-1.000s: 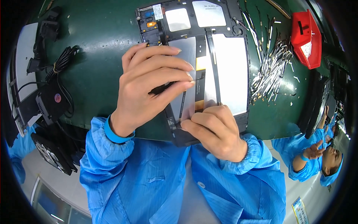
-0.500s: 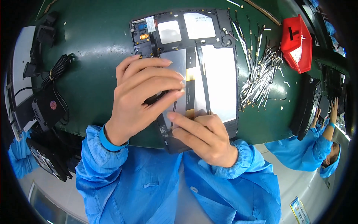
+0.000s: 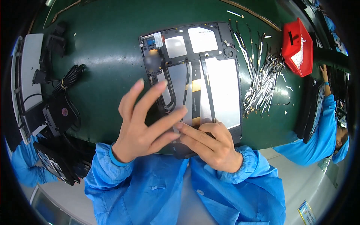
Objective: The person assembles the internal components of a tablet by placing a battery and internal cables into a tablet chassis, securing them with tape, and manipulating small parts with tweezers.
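An opened black tablet-like housing (image 3: 232, 135) with silver panels lies in front of me at the table's near edge. Thin dark flat flex cables run along it; one flex cable (image 3: 186, 84) reaches down to my right hand (image 3: 213, 144). That hand's thumb and index finger close around its lower end, though the fingers partly hide the grip. My left hand (image 3: 144, 122) hovers over the housing's lower left, fingers spread and holding nothing visible. Its thumb comes close to my right fingertips. Another dark flex cable (image 3: 210, 90) lies straight down the housing, right of the middle.
Many loose flex strips (image 3: 264, 80) are heaped right of the housing. Behind them stands a red bin (image 3: 298, 56) with white pieces inside. Black panels (image 3: 313, 108) are stacked at the far right, near another person (image 3: 315, 131). Bundled black cable (image 3: 69, 78) and a black adapter box (image 3: 60, 114) sit at left.
My left hand has spread its fingers and drawn back toward me, uncovering the flex cables on the housing's left half. My right hand stays near the cable's lower end. The view has shifted slightly.
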A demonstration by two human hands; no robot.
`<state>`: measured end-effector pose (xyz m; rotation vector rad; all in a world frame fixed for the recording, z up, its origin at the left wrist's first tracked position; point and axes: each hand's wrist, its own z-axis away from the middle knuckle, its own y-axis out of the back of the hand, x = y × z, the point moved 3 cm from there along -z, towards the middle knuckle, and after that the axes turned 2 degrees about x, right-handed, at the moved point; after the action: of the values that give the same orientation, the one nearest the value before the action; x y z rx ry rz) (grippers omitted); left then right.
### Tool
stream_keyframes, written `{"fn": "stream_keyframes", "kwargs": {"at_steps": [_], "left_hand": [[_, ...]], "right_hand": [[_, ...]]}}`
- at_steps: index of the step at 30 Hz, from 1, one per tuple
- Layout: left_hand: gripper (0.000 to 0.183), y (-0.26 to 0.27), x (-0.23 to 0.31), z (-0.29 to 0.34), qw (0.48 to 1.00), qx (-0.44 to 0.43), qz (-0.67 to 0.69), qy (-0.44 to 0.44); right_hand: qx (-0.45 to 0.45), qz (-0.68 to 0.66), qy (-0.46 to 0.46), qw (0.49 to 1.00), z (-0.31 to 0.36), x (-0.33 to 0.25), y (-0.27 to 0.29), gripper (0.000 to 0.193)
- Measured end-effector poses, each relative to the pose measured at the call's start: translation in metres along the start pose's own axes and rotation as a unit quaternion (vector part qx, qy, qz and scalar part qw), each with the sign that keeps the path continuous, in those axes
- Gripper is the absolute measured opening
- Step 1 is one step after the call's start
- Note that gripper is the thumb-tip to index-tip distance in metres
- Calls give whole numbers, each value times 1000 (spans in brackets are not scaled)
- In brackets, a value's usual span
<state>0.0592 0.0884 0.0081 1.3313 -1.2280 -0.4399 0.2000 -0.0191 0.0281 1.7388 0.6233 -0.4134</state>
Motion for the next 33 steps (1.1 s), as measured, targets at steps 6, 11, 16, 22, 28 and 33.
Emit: {"fn": "stream_keyframes", "kwargs": {"at_steps": [6,11,16,22,28,33], "left_hand": [[54,0,1,-12,997,-6,-72,-15],[39,-6,-28,-44,996,53,65,-1],[39,-7,-25,-49,994,75,74,9],[47,-11,-25,-49,987,103,115,36],[51,-13,-23,-45,984,94,140,55],[70,-15,-14,-39,979,102,151,85]], "right_hand": [[-20,44,17,999,0,-3,0,24],[-17,-28,-7,999,-1,-9,9,28],[-105,6,-58,993,-17,-5,25,52],[-189,107,-25,976,-2,-15,13,71],[-204,165,36,964,12,-24,5,74],[-167,206,65,962,18,-25,-2,76]]}}
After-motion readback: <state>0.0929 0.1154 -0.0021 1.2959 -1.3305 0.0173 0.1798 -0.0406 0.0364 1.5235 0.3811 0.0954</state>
